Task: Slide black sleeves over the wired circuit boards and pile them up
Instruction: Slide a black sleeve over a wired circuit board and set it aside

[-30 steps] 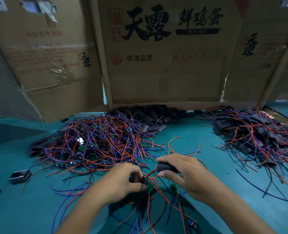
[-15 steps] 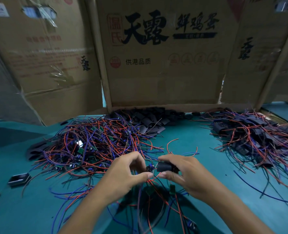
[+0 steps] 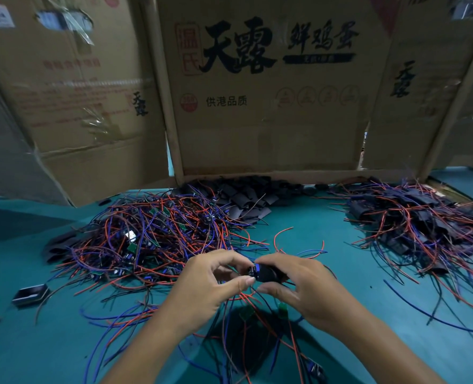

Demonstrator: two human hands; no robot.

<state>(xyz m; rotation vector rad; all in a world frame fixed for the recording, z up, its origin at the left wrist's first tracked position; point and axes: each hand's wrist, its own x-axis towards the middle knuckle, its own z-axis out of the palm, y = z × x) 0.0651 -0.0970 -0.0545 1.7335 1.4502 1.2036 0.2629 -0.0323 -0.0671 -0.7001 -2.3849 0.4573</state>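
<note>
Centrally, just above a teal-topped bench (image 3: pixel 299 234), two bare hands meet. The left hand (image 3: pixel 205 284) has its thumb and fingers curled, pinching the end of a small wired circuit board (image 3: pixel 252 270) whose dark components just show between the fingertips. The right hand (image 3: pixel 302 284) pinches a short black tubular sleeve (image 3: pixel 267 273) between thumb below and fingers above, its open end touching the board. How far the board sits inside the sleeve cannot be told. Red, blue and black wires trail from the board down toward the person, over the bench.

Beyond the left hand lies a big tangled heap of unsleeved green boards with red and blue wires (image 3: pixel 146 236). Behind that heap, against a tall brown cardboard wall printed with black Chinese characters (image 3: pixel 257 106), sits a loose mound of empty black sleeves (image 3: pixel 243 198). Well to the right of the hands, a second pile of sleeved boards with wires sticking out (image 3: pixel 423 220) rests on the bench. At the far left edge of the bench, two small black rectangular trays (image 3: pixel 30 293) lie near each other.
</note>
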